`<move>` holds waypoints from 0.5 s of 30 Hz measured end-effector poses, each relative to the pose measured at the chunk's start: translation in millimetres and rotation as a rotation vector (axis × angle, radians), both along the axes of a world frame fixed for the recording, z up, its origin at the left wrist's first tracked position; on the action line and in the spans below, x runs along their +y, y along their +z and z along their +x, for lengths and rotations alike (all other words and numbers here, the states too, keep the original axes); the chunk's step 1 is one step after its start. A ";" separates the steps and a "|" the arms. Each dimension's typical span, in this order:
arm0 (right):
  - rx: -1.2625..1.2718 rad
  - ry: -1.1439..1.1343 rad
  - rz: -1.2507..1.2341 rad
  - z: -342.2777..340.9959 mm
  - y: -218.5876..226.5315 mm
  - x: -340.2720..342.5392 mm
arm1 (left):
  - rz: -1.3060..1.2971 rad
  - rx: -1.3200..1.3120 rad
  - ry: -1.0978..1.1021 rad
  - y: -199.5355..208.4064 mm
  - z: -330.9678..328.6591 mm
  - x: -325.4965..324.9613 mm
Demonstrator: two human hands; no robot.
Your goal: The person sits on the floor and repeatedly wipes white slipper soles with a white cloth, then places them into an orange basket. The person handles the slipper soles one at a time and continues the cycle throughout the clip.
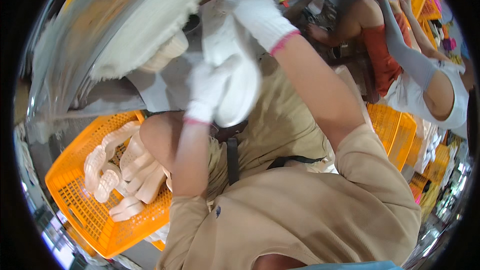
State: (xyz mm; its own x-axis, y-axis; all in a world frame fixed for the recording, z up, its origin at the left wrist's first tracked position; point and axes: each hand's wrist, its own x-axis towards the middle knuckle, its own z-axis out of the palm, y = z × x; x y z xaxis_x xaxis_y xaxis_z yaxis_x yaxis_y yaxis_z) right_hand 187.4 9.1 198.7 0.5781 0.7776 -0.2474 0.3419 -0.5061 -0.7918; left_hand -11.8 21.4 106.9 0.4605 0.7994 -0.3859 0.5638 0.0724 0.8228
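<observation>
A long white shoe sole (244,87) is held between both my hands, in front of my lap, slanting from upper left to lower right. My left hand (209,90), in a white knit glove with a pink cuff, is closed around its middle and slightly blurred by motion. At its far end, my right hand (261,19), gloved the same way, grips with bent fingers. The sole is apart from a large, fuzzy white wheel (150,27), blurred at its rim, which stands to the left. The underside of the sole is partly hidden by my gloves.
At my left knee, an orange plastic crate (75,205) holds several cream shoe soles (137,167). Clear sheeting (65,70) hangs left of the wheel. Close on my right, other people sit working, one in orange shorts (382,60). More orange crates (387,125) stand on that side.
</observation>
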 end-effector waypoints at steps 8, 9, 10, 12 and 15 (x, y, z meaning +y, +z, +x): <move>-1.187 0.702 0.395 -23.7 -3.2 -99.1 | -0.643 -0.770 0.033 -9.9 60.0 19.6; -1.234 0.729 0.373 -25.4 -9.3 -106.5 | -0.742 -0.867 0.125 -7.5 49.8 9.3; -1.174 0.806 0.193 -37.6 -10.8 -113.0 | -0.812 -1.007 0.174 -7.1 35.8 -3.6; -0.948 0.770 0.279 -70.6 -16.0 -125.1 | -0.876 -1.243 0.283 -7.6 6.4 -15.7; -0.793 0.704 0.524 -115.2 -31.0 -127.5 | -0.964 -1.358 0.407 -15.2 -15.3 -9.1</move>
